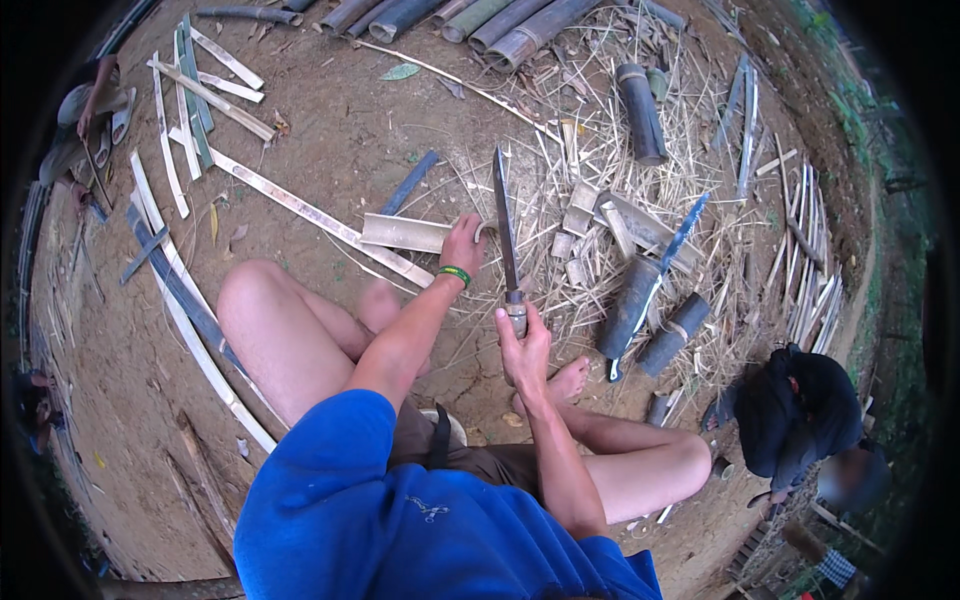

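My left hand (463, 247), with a green and yellow band at its wrist, is closed around one end of a split bamboo piece (405, 233). The pale inner face of the piece is turned up. My right hand (524, 350) grips the handle of a machete (506, 220) whose long dark blade points away from me. The blade stands just right of my left hand, apart from its fingers. Beneath the bamboo piece runs a long pale bamboo strip (300, 207). A short dark bamboo strip (411, 183) lies just beyond.
Pale shavings (590, 110) litter the ground ahead and right. A long narrow tool (684, 238) rests against a dark bamboo section (632, 300). Bamboo poles (530, 38) lie at the far side, more strips (200, 90) at left. A person in black (800, 405) crouches at right.
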Demonstrator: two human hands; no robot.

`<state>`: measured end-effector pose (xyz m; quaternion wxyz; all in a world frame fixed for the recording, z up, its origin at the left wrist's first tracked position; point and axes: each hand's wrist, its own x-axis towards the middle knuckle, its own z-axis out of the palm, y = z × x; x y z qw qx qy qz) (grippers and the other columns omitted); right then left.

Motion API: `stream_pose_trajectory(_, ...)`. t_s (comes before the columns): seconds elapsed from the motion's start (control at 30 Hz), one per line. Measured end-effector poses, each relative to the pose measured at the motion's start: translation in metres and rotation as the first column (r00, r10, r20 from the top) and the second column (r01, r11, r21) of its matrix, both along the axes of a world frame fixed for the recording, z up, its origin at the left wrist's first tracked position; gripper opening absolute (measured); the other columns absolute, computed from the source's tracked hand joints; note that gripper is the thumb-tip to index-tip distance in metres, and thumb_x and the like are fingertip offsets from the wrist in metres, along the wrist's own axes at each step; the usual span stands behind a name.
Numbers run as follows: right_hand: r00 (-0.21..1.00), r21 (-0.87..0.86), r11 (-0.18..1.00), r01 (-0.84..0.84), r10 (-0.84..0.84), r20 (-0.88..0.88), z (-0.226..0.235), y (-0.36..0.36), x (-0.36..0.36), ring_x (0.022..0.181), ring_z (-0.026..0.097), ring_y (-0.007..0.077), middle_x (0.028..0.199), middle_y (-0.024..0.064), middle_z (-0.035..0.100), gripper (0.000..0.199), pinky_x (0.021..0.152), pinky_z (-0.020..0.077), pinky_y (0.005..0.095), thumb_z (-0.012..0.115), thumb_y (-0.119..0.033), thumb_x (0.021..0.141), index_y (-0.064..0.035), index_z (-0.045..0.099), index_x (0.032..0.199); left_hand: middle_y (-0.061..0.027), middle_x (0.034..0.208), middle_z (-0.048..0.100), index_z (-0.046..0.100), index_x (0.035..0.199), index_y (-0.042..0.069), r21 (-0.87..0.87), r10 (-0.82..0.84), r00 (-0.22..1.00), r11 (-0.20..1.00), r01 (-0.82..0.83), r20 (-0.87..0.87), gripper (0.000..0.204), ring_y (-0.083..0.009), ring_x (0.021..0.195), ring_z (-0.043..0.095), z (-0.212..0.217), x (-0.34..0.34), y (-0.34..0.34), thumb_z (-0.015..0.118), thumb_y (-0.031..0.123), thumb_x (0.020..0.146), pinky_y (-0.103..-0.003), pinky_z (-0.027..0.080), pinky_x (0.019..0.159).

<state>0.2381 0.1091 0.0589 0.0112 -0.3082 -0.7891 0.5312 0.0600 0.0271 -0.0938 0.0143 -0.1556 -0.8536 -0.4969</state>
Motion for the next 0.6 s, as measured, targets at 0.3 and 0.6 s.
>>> stream_pose_trajectory(0.3,0.999,-0.034,0.999,-0.017,0.016,-0.029,0.0,0.006,-0.005,0.056,0.05,0.0112,0.065,0.004,0.06,0.045,0.054,0.0425,0.0325,0.075,-0.032,0.095,0.003,0.067,0.123,-0.0231,0.107,0.06,0.057,0.11,0.004,-0.021,0.001,1.0,1.0,-0.001,-0.001,0.022,-0.0494,0.102,0.06,-0.001,-0.003,0.003,0.066,0.006,0.089,-0.055,0.051,0.084)
stream_pose_trajectory(0.6,0.998,0.035,0.998,-0.049,0.05,-0.044,-0.001,0.01,-0.008,0.064,0.067,0.0201,0.073,0.0121,0.07,0.045,0.062,0.0517,0.0388,0.074,-0.03,0.096,0.0031,0.065,0.126,-0.0214,0.118,0.067,0.061,0.125,0.001,-0.012,-0.012,1.0,1.0,0.012,-0.029,0.038,-0.0415,0.102,0.067,0.029,0.007,-0.007,0.069,0.017,0.09,-0.046,0.053,0.089)
